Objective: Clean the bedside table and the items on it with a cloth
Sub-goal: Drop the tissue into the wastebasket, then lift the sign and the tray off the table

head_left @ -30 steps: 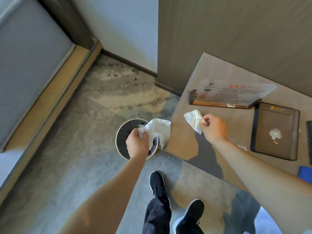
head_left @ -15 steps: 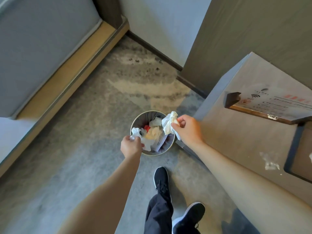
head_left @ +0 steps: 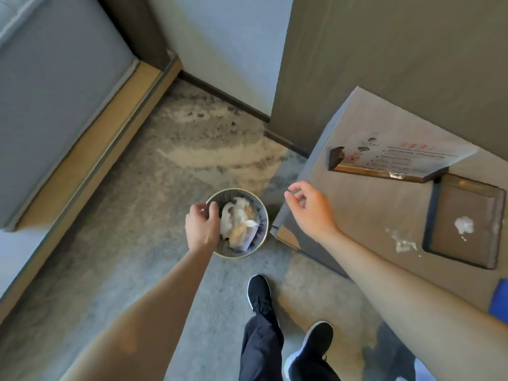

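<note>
The bedside table (head_left: pixel 362 213) stands at the right. On it are a wooden sign stand with a printed card (head_left: pixel 390 163) and a dark brown tray (head_left: pixel 464 248) holding a small white wad (head_left: pixel 464 224). White scraps (head_left: pixel 402 242) lie on the tabletop beside the tray. A blue cloth (head_left: pixel 499 298) shows at the right edge. My right hand (head_left: pixel 310 213) hovers over the table's near-left corner, fingers spread and empty. My left hand (head_left: pixel 202 226) hangs over the left rim of the round waste bin (head_left: pixel 263 215), loosely curled with nothing in it. Crumpled white tissues (head_left: pixel 237 222) lie inside the bin.
The bin sits on grey carpet (head_left: pixel 137 215) just left of the table. A grey upholstered bed base (head_left: pixel 55 92) runs along the left. A wall and a dark wood panel (head_left: pixel 384 50) stand behind the table. My black shoes (head_left: pixel 259 295) are near the table's front.
Both hands carried white tissues to the bin and let them go; the tissues now lie inside it. My right hand has drawn back toward the table corner, empty.
</note>
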